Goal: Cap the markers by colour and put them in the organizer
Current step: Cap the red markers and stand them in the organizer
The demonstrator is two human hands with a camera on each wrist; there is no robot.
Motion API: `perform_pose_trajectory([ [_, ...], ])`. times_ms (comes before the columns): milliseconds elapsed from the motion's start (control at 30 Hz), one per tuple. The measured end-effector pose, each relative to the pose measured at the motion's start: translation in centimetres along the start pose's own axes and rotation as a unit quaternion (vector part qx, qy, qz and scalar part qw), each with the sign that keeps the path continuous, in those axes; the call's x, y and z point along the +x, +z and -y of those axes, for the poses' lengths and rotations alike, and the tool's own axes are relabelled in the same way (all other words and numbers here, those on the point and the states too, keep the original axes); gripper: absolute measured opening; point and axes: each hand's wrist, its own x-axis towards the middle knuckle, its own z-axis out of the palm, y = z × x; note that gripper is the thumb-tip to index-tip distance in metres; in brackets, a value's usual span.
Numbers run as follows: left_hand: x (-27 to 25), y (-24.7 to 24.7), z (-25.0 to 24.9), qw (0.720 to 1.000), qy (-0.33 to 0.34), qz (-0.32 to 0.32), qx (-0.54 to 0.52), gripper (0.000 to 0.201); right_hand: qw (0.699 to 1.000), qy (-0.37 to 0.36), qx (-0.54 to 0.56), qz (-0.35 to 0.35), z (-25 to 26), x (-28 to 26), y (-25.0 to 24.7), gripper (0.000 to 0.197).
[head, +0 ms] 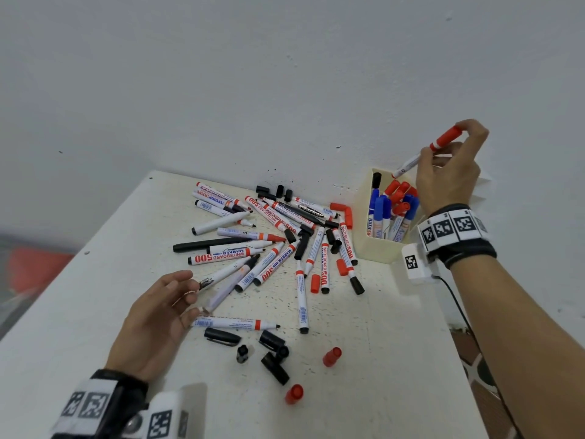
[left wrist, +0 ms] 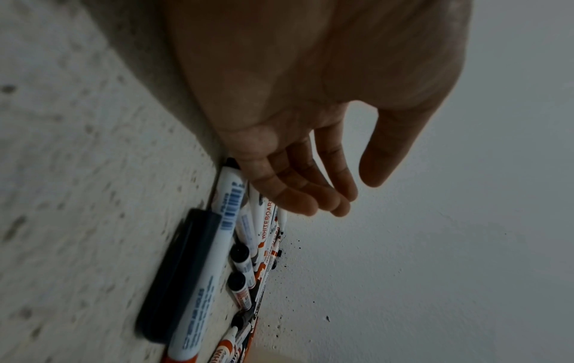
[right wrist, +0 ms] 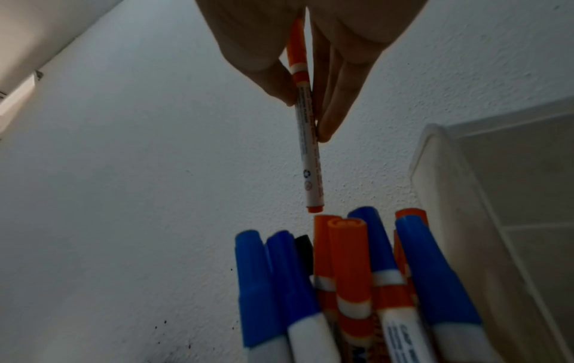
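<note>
A speckled white desk [head: 364, 359] is pushed against a plain white wall [head: 253, 74]. At the desk's far right corner stands a cream organizer [head: 373, 245], already crowded with upright capped markers, their blue and red caps [right wrist: 351, 258] filling its opening. The right hand [head: 449, 172] hangs above it, thumb and fingertips pinching a red-capped marker [head: 424, 153] near its cap end; its base points down, just above the standing caps and not yet among them. Across the middle of the desk toward the far edge lies a loose pile of markers [head: 272, 242], many uncapped, crossing over one another. Loose black caps [head: 273, 359] and red caps [head: 331, 356] lie scattered toward the near edge. The left hand [head: 158, 318] lies at the pile's left side, fingers relaxed and nearly straight, gripping nothing, fingertips near a white marker barrel [left wrist: 229, 203].
</note>
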Motion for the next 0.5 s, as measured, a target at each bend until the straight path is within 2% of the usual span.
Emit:
perform_pose_trajectory([
  [67,0.0,0.0,0.0,1.0,-0.001,-0.001,0.007,0.059,1.0,-0.006,0.018,0.01,0.1,0.1,-0.2,0.045],
  [133,0.0,0.1,0.0,1.0,0.0,-0.001,0.006,0.057,0.998,-0.01,-0.001,0.056,0.3,0.0,-0.1,0.043],
  [300,0.0,0.2,0.0,1.0,-0.004,0.002,0.006,0.057,0.972,0.006,-0.159,0.172,-1.2,-0.8,1.1,0.037],
  [500,-0.2,0.2,0.0,1.0,-0.002,0.006,0.0,0.056,0.933,0.01,-0.262,0.247,-1.8,-2.6,1.4,0.019],
])
